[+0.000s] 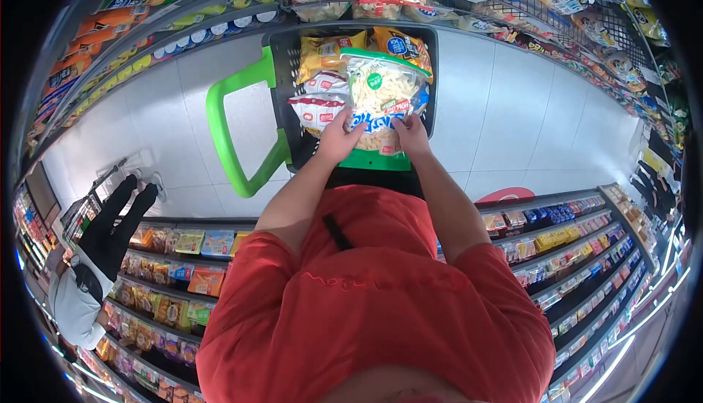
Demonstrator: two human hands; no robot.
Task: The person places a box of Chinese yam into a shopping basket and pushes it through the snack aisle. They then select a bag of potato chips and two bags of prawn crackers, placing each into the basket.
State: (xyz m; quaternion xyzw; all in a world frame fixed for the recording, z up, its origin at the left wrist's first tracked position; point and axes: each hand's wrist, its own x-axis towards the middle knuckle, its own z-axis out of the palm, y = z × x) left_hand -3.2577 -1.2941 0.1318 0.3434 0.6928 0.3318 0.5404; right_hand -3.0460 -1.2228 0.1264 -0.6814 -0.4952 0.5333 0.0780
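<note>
Both hands hold a large clear bag of pale snack pieces (381,84), with a green top edge and blue and red lettering. My left hand (342,138) grips its lower left side, fingers closed on the edge. On the opposite side, my right hand (411,138) has its fingers closed on the lower right. Beneath the bag is a black shopping basket (283,121) with a green handle (217,121). Two white-and-red packets (318,112) and a yellow bag (315,55) lie inside it. An orange-and-black bag (410,45) is partly covered by the clear bag.
Snack shelves (366,11) curve along the far side of the aisle. More stocked shelves (176,271) stand behind me on both sides. A person in dark trousers (121,212) is at the left beside a shopping cart (84,209). Pale tiled floor (505,110) surrounds the basket.
</note>
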